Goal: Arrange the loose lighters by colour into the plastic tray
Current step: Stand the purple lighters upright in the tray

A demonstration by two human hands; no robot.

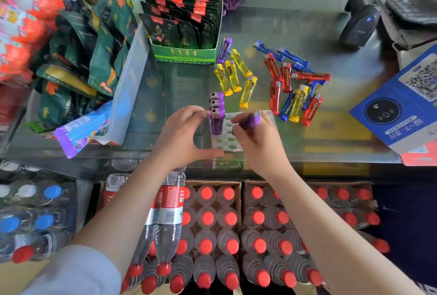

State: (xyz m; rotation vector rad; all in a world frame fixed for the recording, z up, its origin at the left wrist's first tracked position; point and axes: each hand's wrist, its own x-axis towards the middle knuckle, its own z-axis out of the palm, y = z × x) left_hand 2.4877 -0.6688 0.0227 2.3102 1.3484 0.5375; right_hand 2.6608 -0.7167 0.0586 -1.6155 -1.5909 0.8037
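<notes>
A clear plastic tray [227, 144] with rows of round holes sits on the glass counter in front of me. Three purple lighters [217, 115] stand upright in its left column. My left hand [183, 136] holds the tray's left side, thumb at its near edge and fingers by the standing lighters. My right hand [256, 139] grips another purple lighter [252, 121] tilted over the tray. Loose on the counter lie one purple lighter [223, 50], several yellow lighters [233, 77], and a mixed heap of red lighters [277, 74] and blue lighters [293, 54].
A green display box [186, 54] of dark packets stands behind the tray. Snack bags [78, 58] pile up on the left. A black barcode scanner [359, 25] and a blue QR payment sign [399, 105] sit right. Water bottles [224, 231] fill boxes below the counter.
</notes>
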